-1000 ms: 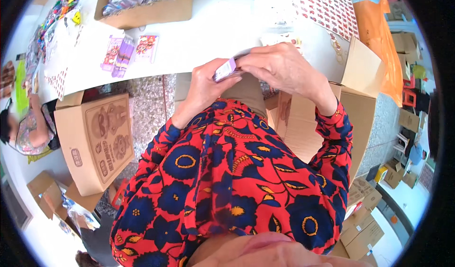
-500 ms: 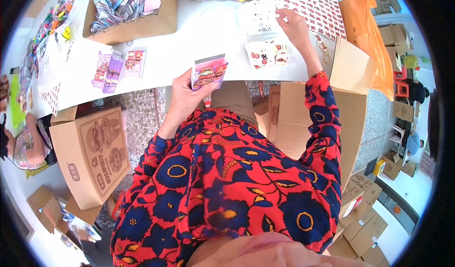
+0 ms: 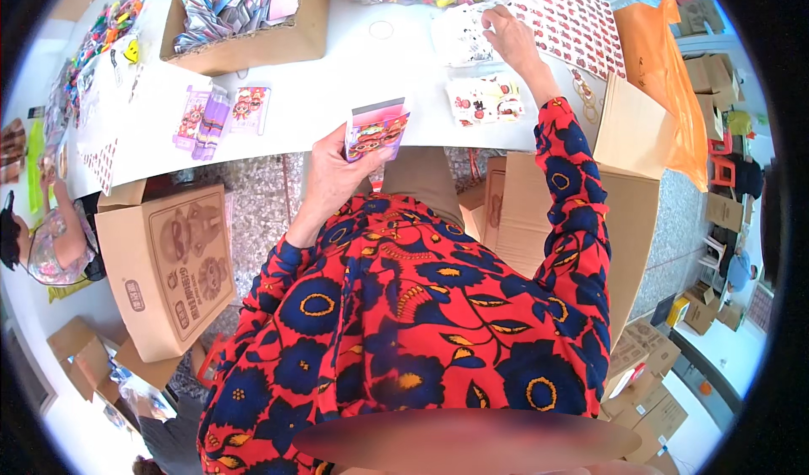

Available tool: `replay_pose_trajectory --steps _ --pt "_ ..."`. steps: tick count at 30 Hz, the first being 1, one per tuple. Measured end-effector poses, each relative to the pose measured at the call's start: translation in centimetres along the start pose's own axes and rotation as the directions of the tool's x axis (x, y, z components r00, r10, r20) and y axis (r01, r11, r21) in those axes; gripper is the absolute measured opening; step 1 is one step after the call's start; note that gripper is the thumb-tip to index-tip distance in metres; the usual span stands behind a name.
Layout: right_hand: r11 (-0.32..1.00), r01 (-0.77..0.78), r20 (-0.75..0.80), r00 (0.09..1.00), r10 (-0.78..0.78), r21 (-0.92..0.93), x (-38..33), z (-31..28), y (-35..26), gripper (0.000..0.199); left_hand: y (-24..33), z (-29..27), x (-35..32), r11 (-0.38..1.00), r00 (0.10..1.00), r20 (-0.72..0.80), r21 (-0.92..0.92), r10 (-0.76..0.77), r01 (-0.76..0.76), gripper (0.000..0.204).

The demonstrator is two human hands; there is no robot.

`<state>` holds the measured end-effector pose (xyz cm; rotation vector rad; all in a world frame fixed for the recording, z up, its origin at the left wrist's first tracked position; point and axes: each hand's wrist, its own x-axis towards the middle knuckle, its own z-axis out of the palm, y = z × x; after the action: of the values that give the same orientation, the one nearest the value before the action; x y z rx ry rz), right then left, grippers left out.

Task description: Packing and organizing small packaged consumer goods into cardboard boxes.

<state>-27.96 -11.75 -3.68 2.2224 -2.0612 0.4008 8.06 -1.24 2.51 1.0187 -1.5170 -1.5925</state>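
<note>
My left hand (image 3: 334, 170) is closed around a small purple and pink card box (image 3: 377, 131), whose top flap stands up. It is held just over the table's near edge. Beyond it to the right, my right hand (image 3: 517, 45) hovers at a clear tray of small white and black pieces (image 3: 459, 37). Its thumb and fingertips are drawn together, and anything between them is too small to make out. Nearer to me lies a second clear tray with red and white printed pieces (image 3: 484, 101).
Flat purple boxes (image 3: 202, 123) lie left on the white table (image 3: 303, 104). Behind stands a carton (image 3: 253, 52) full of folded cards. At right are a sticker sheet (image 3: 581, 24), gold rings (image 3: 584, 91) and an orange bag (image 3: 666, 79). Cartons flank me; another person sits far left.
The whole view has shifted slightly. My right hand's fingers have drawn closer together over the far tray. My left hand keeps its hold on the small box.
</note>
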Motion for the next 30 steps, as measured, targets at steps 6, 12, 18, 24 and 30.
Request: replay_pose_trajectory --steps 6,12,18,24,30 --pt "0.98 -0.014 -0.095 0.995 0.033 0.201 -0.8 -3.4 -2.4 0.014 0.1 0.3 0.1 1.0 1.0 -0.017 -0.012 -0.004 0.004 0.04" --pt "0.697 -0.028 -0.004 0.999 0.043 0.717 -1.7 -11.0 -9.1 0.015 0.3 0.6 0.5 0.999 0.999 0.021 -0.038 0.025 -0.024 0.039" --pt "0.616 -0.017 0.2 0.953 -0.229 0.787 -4.3 -14.8 -16.2 0.019 -0.7 0.9 0.6 0.997 1.0 0.02 -0.077 0.021 -0.019 0.039" --pt "0.741 0.381 -0.103 0.914 -0.394 0.553 -5.0 -13.4 -17.4 0.023 -0.1 1.3 0.4 0.988 1.0 0.019 -0.155 0.005 -0.002 0.037" --pt "0.713 0.097 -0.033 0.994 -0.102 0.694 -3.3 -12.3 -12.4 0.014 -1.1 0.6 0.4 0.994 0.999 0.033 -0.106 -0.002 0.006 0.036"
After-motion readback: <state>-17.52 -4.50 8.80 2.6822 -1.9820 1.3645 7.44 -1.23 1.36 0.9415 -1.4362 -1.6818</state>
